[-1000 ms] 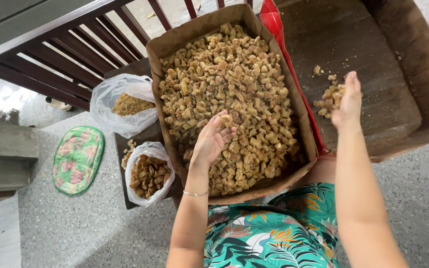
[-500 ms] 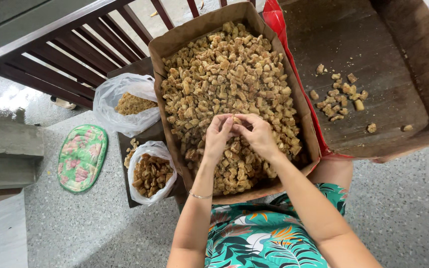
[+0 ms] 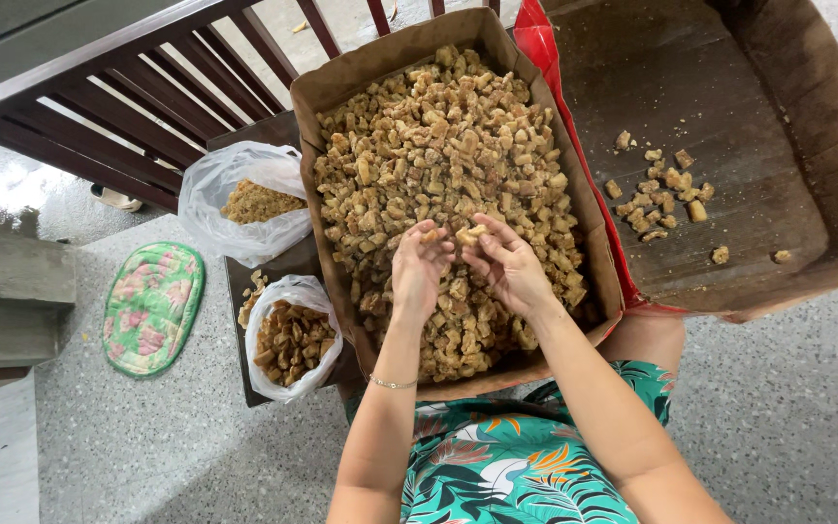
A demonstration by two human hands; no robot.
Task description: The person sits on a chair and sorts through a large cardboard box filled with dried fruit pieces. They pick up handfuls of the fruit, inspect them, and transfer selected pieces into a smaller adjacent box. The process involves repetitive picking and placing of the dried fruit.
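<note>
A cardboard box [image 3: 314, 109] heaped with small tan-brown chunks [image 3: 438, 136] sits in front of me. Both my hands are over its near half. My left hand [image 3: 420, 267] and my right hand [image 3: 506, 264] meet fingertip to fingertip, pinching one chunk [image 3: 469, 234] between them. A thin bracelet circles my left wrist. To the right a second, larger cardboard box [image 3: 826, 126] holds a small scatter of the same chunks [image 3: 660, 194] on its brown floor.
Two plastic bags lie to the left: one with crumbly pieces [image 3: 254, 202], one with darker chunks [image 3: 291, 335]. A floral oval mat [image 3: 152, 306] lies on the speckled floor. A dark wooden railing [image 3: 118, 126] runs behind. A red bag edge [image 3: 547, 49] shows between the boxes.
My right hand has left the larger box, where it dropped chunks, and come back over the full box to meet my left hand on one chunk.
</note>
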